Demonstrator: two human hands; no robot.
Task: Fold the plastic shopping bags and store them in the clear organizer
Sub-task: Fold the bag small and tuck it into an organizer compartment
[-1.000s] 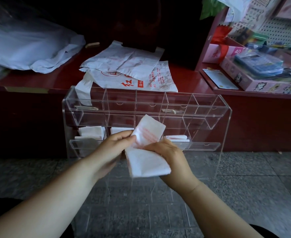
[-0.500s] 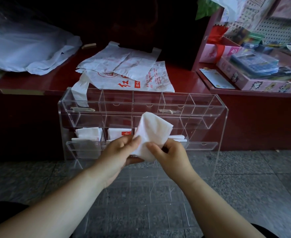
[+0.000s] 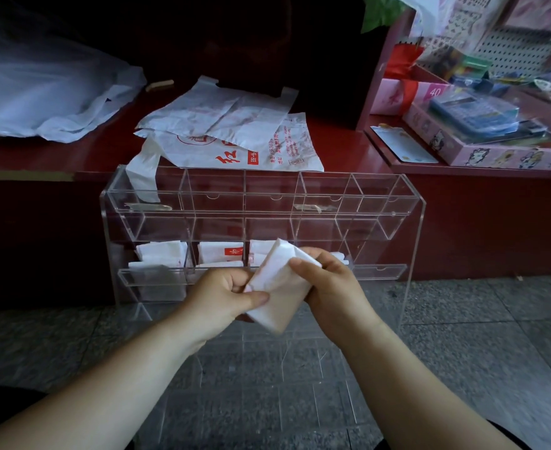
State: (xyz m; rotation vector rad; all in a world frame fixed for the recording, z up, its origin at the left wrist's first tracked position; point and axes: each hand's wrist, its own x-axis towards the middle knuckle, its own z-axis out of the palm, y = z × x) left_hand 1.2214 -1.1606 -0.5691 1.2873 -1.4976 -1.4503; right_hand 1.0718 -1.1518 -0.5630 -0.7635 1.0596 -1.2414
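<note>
Thin white plastic: I'm holding the folded bag (image 3: 279,287) low in front of the organizer (image 3: 414,222), left hand (image 3: 225,300) pinching its near edge, right hand (image 3: 331,287) gripping the top. I'm judging it light, slick and springy, so I'm clamping across the folds. Left slots (image 3: 162,254) are looking full; the far-right one is offering room behind its lip (image 3: 378,271).

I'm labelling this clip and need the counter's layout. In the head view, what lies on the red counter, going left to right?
Crumpled translucent bag → flattened white shopping bags → card → pink patterned box.
</note>
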